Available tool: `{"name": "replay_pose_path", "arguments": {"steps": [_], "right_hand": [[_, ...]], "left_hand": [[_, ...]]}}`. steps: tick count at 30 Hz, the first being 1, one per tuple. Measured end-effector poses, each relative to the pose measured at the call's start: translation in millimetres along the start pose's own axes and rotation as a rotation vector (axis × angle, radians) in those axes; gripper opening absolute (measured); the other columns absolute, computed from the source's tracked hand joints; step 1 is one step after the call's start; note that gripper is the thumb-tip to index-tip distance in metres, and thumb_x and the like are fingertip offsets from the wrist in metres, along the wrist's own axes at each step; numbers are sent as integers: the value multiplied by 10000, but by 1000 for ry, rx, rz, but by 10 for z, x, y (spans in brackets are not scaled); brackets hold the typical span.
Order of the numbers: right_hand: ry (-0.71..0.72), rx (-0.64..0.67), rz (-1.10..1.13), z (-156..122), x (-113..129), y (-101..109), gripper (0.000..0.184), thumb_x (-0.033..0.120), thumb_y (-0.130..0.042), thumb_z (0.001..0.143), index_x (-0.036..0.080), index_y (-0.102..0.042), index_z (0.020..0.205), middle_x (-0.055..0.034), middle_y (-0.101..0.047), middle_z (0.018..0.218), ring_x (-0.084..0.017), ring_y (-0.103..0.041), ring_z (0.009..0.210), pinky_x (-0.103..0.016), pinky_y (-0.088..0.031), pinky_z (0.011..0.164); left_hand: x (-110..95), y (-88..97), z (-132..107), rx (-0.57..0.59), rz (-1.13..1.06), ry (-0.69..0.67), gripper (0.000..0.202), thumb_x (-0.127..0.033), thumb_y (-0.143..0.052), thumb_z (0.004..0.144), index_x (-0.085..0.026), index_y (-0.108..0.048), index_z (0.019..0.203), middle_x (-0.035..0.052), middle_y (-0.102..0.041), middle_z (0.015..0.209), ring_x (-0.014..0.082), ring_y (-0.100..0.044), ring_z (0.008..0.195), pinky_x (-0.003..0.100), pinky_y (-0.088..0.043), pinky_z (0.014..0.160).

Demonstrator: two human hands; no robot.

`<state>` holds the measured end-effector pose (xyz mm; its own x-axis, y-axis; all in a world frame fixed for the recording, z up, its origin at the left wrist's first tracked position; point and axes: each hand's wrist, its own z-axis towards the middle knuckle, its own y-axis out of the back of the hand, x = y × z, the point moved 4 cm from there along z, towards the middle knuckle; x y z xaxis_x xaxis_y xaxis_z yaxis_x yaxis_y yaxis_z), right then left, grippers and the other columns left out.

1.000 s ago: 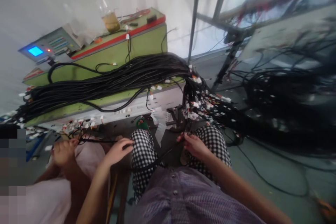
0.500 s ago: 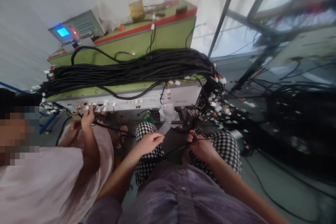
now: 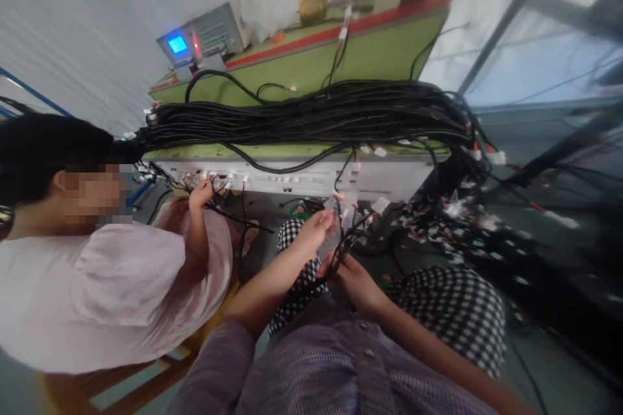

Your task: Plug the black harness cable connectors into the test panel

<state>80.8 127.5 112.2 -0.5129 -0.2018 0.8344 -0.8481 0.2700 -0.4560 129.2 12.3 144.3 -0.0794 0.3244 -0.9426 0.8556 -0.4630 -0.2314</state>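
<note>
The person's left hand (image 3: pixel 317 228) is raised over the lap with the fingers loosely curled around a small white connector at the end of a thin black lead (image 3: pixel 341 248); whether it truly pinches the plug is blurred, so I cannot tell for sure. The right hand (image 3: pixel 354 275) sits just below, closed around the same few black leads where they rise from the knees. Both hands are close together, nearly touching, in front of the checked trousers (image 3: pixel 448 301).

It looks to me like the step of sorting one lead out of the tangle and bringing its plug up toward the white socket strip (image 3: pixel 302 176) along the bench front. The next move would call for a steady pinch on the plug and slack fed from the lower hand.

Above, a thick bundle of black cables (image 3: pixel 311 120) lies across the green bench (image 3: pixel 370 55), its ends spilling down at the right into a heap of connectors (image 3: pixel 452 214). A tester with a blue screen (image 3: pixel 202 39) stands at the back left, a jar of yellowish liquid (image 3: pixel 312 3) near it. A co-worker's hand (image 3: pixel 200 193) works at the strip's left end, so free room lies only in the strip's middle, between that hand and the hanging leads.
</note>
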Motion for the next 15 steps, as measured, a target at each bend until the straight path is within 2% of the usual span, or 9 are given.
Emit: {"name": "replay_pose_path", "arguments": {"steps": [3, 5, 7, 9, 12, 15], "right_hand": [[-48, 33, -111, 17, -189, -53, 332, 492, -719, 709, 191, -610, 799, -31, -665, 717, -165, -588, 657, -262, -407, 577], [-81, 22, -130, 47, -263, -54, 345, 494, -732, 685, 193, -614, 804, -32, -669, 717, -177, -599, 669, -264, -407, 568], [-117, 7, -90, 88, -291, -51, 343, 458, -758, 657, 194, -626, 832, -33, -675, 737, -180, -606, 685, -262, -414, 569], [-156, -25, 29, 140, -292, -38, 362, 410, -796, 607, 196, -639, 854, -28, -679, 762, -173, -611, 698, -258, -432, 588], [-182, -95, 256, 240, -263, 21, 373, 303, -837, 524, 204, -641, 825, -9, -679, 788, -150, -606, 699, -248, -458, 616], [-197, -140, 368, 334, -227, 119, 346, 209, -811, 540, 233, -642, 840, 11, -672, 782, -143, -602, 704, -246, -476, 622]], "left_hand": [[-14, 5, 94, 17, -286, 109, 338, -397, -748, 718, -131, -640, 896, 70, -656, 874, 137, -612, 730, 221, -472, 624], [-44, 7, 97, 60, -397, 120, 406, -382, -828, 611, -129, -619, 850, 48, -638, 800, 135, -602, 678, 238, -486, 618], [-62, 24, 106, 74, -476, 108, 433, -361, -856, 568, -136, -600, 835, 8, -597, 710, 107, -556, 584, 232, -469, 570], [-66, 66, 163, 23, -530, 84, 374, -331, -828, 624, -138, -581, 828, -23, -546, 642, 72, -479, 502, 199, -400, 498], [-68, 132, 326, -83, -595, 67, 200, -281, -695, 797, -138, -560, 833, -26, -519, 616, 52, -402, 457, 180, -291, 448], [-70, 135, 480, -62, -715, 142, 224, -325, -510, 931, -133, -565, 829, 1, -533, 642, 65, -409, 470, 196, -285, 457]]}}
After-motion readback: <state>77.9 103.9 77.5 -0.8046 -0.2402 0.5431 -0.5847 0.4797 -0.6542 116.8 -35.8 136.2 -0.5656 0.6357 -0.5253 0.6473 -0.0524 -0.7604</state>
